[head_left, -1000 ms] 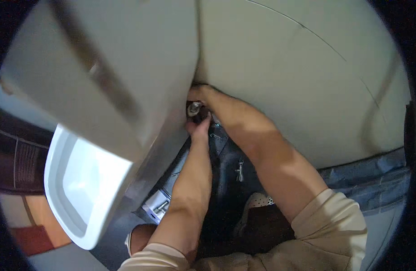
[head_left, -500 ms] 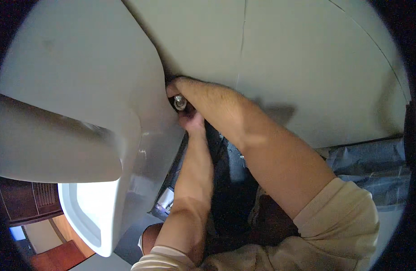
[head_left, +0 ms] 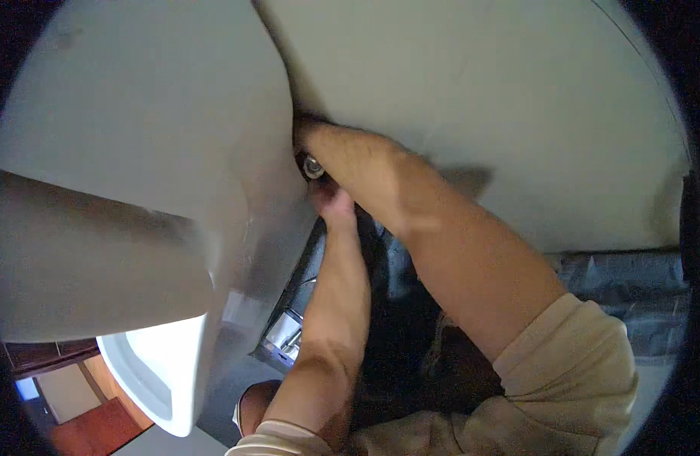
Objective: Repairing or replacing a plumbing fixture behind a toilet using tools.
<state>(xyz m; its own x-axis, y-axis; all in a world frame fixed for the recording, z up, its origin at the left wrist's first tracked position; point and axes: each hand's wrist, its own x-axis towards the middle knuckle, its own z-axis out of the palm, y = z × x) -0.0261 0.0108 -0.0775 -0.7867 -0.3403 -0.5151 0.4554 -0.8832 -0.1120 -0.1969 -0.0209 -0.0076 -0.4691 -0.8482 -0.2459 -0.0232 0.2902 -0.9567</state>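
Head view: 2 hands (head_left: 334, 205), 1 silvery fitting (head_left: 312, 167)

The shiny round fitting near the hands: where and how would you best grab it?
Probably pinch the shiny round fitting around its rim, coming from below, where the left hand is. Its round end faces the camera, while the pale curved body crowds its left and the right forearm its right. Its far end is hidden.

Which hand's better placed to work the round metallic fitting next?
Probably the left: the left hand shows just below the round metallic fitting in view, while the right hand is mostly hidden, so its contact can't be judged.
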